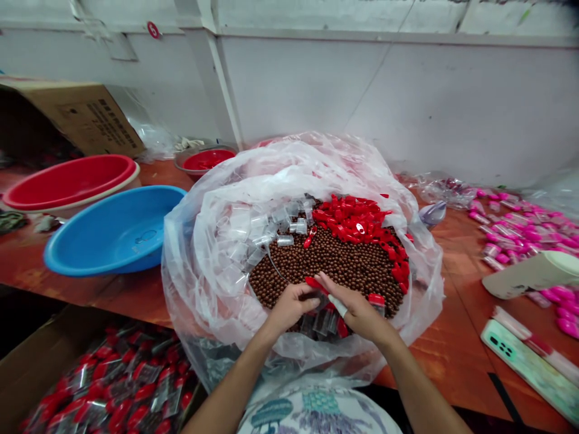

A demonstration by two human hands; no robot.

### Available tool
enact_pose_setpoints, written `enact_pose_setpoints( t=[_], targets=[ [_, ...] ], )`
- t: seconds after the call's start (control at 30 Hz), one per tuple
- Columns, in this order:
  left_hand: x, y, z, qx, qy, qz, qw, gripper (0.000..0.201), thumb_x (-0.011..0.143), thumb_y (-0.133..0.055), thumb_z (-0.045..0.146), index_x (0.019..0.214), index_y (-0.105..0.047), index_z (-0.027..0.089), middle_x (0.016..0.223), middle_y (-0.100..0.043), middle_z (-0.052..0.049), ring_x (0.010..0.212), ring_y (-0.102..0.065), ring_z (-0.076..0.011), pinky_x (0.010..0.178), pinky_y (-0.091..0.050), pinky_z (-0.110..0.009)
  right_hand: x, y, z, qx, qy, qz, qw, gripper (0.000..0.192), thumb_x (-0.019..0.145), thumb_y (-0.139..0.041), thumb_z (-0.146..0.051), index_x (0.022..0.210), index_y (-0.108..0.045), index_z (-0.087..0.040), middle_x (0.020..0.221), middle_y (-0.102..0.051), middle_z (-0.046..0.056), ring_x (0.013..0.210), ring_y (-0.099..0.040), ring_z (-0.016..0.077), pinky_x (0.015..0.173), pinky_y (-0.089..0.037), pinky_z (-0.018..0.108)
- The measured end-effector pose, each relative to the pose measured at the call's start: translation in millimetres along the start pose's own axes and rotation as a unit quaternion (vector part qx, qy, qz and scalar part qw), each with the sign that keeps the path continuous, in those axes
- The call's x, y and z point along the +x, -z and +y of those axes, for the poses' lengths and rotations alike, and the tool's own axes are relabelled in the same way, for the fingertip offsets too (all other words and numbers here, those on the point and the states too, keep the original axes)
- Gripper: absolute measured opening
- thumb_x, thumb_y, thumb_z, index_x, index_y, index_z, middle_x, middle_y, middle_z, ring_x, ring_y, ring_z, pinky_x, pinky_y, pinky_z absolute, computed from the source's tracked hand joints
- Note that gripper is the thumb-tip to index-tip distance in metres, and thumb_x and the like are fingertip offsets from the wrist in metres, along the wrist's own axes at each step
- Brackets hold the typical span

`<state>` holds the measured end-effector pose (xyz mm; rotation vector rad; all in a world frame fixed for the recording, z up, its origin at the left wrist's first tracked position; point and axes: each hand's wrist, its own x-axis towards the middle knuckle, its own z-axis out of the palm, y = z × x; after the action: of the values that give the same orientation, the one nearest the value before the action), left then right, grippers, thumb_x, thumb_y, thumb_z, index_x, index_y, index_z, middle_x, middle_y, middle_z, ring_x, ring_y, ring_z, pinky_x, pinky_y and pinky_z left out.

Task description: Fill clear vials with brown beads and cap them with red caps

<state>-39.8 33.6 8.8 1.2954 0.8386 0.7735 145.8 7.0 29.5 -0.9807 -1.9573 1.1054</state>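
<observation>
My left hand (292, 307) is curled closed over a plastic bag full of small brown beads (325, 259). Whatever lies inside its fingers is mostly hidden. My right hand (357, 308) meets it from the other side, its fingers against a red cap (315, 283) between the two hands. White tape (337, 305) wraps one right finger. Clear small containers (284, 240) lie on the left of the beads, and loose red caps (353, 218) at the back and right. Below my hands sit several clear containers with red caps (322, 322).
A blue basin (113, 232) and a red basin (72, 181) stand at left. Below them, a carton (54, 355) holds many red-capped containers. Pink-capped containers (520, 232), a pale cup (529, 276) and a phone (529, 361) lie at right. A wall (384, 108) rises behind.
</observation>
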Motion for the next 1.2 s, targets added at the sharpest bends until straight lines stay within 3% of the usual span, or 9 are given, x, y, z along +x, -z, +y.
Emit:
enact_pose_setpoints(
  t=[0.1,0.23,0.33,0.43,0.6,0.9,1.0,1.1,1.2],
  targets=[
    [0,1.9,2,-0.011,-0.013,0.024,1.000,0.032,0.073,-0.061,0.024,0.104,-0.066,0.018,0.101,-0.067,-0.004,0.094,-0.057,-0.0221,0.089,-0.039,-0.031,4,3,10,0.014,-0.018,0.053,0.998,0.056,0.087,-0.038,-0.019,0.139,-0.021,-0.032,0.141,-0.035,-0.002,0.126,-0.038,0.0157,0.105,-0.029,0.039],
    [0,5.9,0,-0.027,0.007,0.057,0.998,0.030,0.073,-0.063,0.027,0.100,-0.068,0.016,0.098,-0.067,-0.005,0.088,-0.058,-0.0203,0.083,-0.041,-0.030,10,25,38,-0.170,-0.073,0.187,0.965,0.033,0.087,-0.042,-0.024,0.117,-0.056,-0.028,0.115,-0.060,0.003,0.107,-0.052,0.0200,0.095,-0.037,0.038],
    [0,6.9,-5,-0.061,0.035,0.067,0.995,0.031,0.071,-0.065,0.029,0.098,-0.068,0.015,0.095,-0.067,-0.006,0.083,-0.058,-0.0190,0.078,-0.043,-0.028,13,37,55,-0.339,-0.100,0.115,0.928,0.027,0.082,-0.048,-0.019,0.102,-0.064,-0.024,0.097,-0.065,0.006,0.093,-0.054,0.0223,0.085,-0.039,0.036],
    [-2,5.6,-9,-0.108,0.054,0.071,0.990,0.032,0.069,-0.067,0.029,0.098,-0.067,0.015,0.096,-0.067,-0.006,0.082,-0.058,-0.0178,0.074,-0.044,-0.027,14,37,60,-0.399,-0.096,0.048,0.911,0.029,0.079,-0.045,-0.010,0.094,-0.067,-0.023,0.093,-0.065,0.005,0.087,-0.052,0.0202,0.081,-0.038,0.031],
    [-5,4.1,-9,-0.183,0.078,0.050,0.979,0.034,0.071,-0.066,0.029,0.103,-0.065,0.015,0.098,-0.066,-0.007,0.079,-0.059,-0.0160,0.070,-0.046,-0.027,16,27,64,-0.398,-0.112,0.063,0.908,0.031,0.075,-0.044,-0.003,0.091,-0.066,-0.018,0.088,-0.064,0.007,0.085,-0.051,0.0202,0.078,-0.036,0.029],
    [-4,4.6,-13,-0.157,0.072,0.057,0.983,0.039,0.066,-0.070,0.022,0.104,-0.064,0.016,0.103,-0.065,-0.007,0.088,-0.059,-0.0185,0.081,-0.044,-0.030,13,22,56,-0.288,-0.101,0.144,0.941,0.025,0.082,-0.046,-0.014,0.098,-0.064,-0.020,0.098,-0.065,0.007,0.092,-0.056,0.0191,0.083,-0.042,0.033],
    [-3,3.1,-11,-0.103,0.058,0.054,0.992,0.038,0.066,-0.069,0.023,0.104,-0.065,0.016,0.103,-0.066,-0.006,0.089,-0.058,-0.0194,0.084,-0.042,-0.031,15,10,42,-0.093,-0.115,0.223,0.964,0.022,0.082,-0.052,-0.030,0.099,-0.062,-0.020,0.099,-0.067,0.005,0.091,-0.060,0.0191,0.081,-0.046,0.034],
    [-2,1.6,-7,-0.050,0.036,0.049,0.997,0.038,0.069,-0.067,0.024,0.105,-0.064,0.014,0.104,-0.065,-0.007,0.091,-0.058,-0.0205,0.085,-0.042,-0.032,16,-6,30,0.150,-0.133,0.272,0.941,0.023,0.074,-0.063,-0.033,0.092,-0.064,-0.020,0.091,-0.069,0.004,0.087,-0.063,0.0200,0.081,-0.049,0.035],
    [-2,1.4,-3,-0.015,0.021,0.049,0.998,0.036,0.070,-0.065,0.025,0.105,-0.065,0.014,0.104,-0.065,-0.007,0.092,-0.058,-0.0212,0.087,-0.041,-0.032,12,-17,25,0.167,-0.128,0.278,0.937,0.024,0.078,-0.059,-0.030,0.100,-0.062,-0.020,0.096,-0.069,0.005,0.091,-0.063,0.0200,0.085,-0.048,0.038]
  ],
)
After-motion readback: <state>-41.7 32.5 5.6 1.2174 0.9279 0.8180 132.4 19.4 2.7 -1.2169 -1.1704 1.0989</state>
